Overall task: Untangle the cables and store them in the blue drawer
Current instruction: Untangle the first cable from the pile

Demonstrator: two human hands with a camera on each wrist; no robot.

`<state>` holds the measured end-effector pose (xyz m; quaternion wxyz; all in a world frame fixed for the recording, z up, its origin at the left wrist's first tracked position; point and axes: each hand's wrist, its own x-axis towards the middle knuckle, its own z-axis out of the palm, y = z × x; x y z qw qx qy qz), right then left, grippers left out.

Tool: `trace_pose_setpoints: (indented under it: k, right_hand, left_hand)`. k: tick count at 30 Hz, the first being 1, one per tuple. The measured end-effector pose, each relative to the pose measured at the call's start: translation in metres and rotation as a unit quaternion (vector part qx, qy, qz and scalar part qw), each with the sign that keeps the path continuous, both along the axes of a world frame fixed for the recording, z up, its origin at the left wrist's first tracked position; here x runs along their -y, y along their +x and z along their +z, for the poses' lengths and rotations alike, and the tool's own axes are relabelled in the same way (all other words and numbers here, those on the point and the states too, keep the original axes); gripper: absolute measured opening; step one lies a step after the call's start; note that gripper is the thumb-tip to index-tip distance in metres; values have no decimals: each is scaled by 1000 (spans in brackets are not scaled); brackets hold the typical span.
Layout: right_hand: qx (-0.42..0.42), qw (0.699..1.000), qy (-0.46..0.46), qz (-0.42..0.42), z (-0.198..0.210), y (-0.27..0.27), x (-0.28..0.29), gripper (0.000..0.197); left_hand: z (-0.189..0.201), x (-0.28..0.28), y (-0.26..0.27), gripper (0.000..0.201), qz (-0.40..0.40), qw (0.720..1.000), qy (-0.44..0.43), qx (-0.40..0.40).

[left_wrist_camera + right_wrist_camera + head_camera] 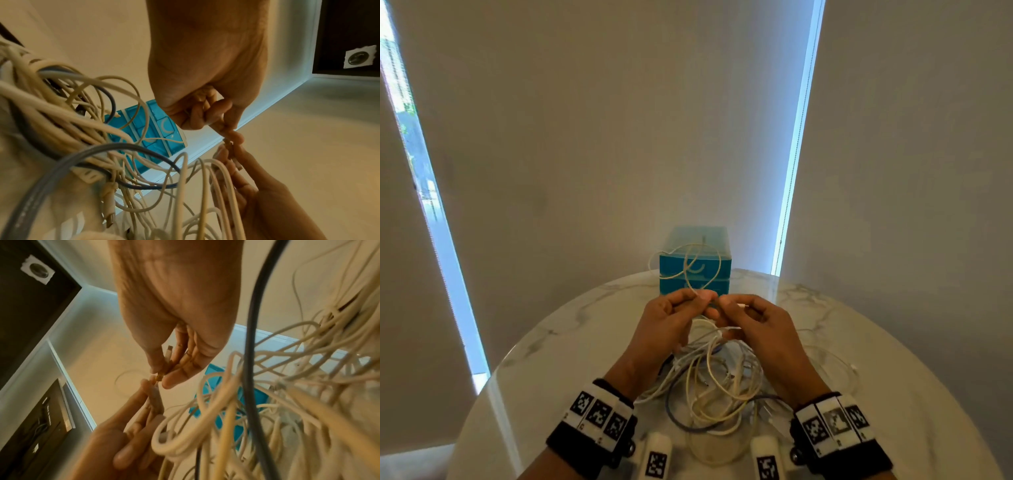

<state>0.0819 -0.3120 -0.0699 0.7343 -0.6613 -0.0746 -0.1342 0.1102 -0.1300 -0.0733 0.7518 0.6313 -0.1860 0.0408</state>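
A person's 2 hands meet above a round marble counter (558,329); the left hand (667,322) pinches a thin cream cable (709,270) between thumb and forefinger, its loop standing up in front of the blue drawer (695,270) unit at the counter's far edge, drawers closed; the right hand (760,329) pinches what looks like a white plug end just beside it, fingers pressed together on it; below the wrists, the main tangle of cables (719,387), mostly white with a darker grey one threaded through, lies on the counter, none yet stored. The risk from here, by my reading: pulling the pinched ends apart could cinch a knot tighter, or lift the whole bundle and drag it toward the near edge; a snagged plug could slip from so light a pinch.
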Motion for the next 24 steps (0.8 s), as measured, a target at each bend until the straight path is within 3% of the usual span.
trace_pose_setpoints:
  k: [2, 5, 10, 12, 14, 16, 18, 21, 24]
  right_hand:
    - [10, 999, 33, -15, 2, -1, 7, 24]
    - [12, 992, 123, -22, 6, 1, 13, 39]
    - [6, 947, 319, 30, 16, -3, 20, 36]
    - [14, 925, 369, 91, 20, -6, 23, 31]
    - [30, 904, 403, 139, 24, -8, 23, 26]
    - [25, 904, 400, 148, 27, -9, 24, 26]
    - [5, 914, 382, 135, 30, -10, 27, 28]
    - [-7, 916, 387, 109, 30, -12, 38, 28]
    - [-4, 918, 386, 95, 32, -11, 50, 33]
  left_hand:
    - [2, -2, 2, 31, 21, 999, -33, -5]
    - [4, -12, 8, 23, 47, 995, -84, -19]
    - [1, -23, 16, 30, 78, 993, -65, -53]
    - [3, -20, 12, 26, 45, 993, -69, -82]
    - [7, -16, 7, 20, -16, 983, -131, -130]
    - [12, -16, 2, 23, -98, 957, -221, -158]
    - [16, -19, 1, 36, -118, 957, -220, -148]
    - [13, -24, 8, 31, 41, 994, -67, -80]
    - [3, -32, 18, 25, 160, 985, -1, -62]
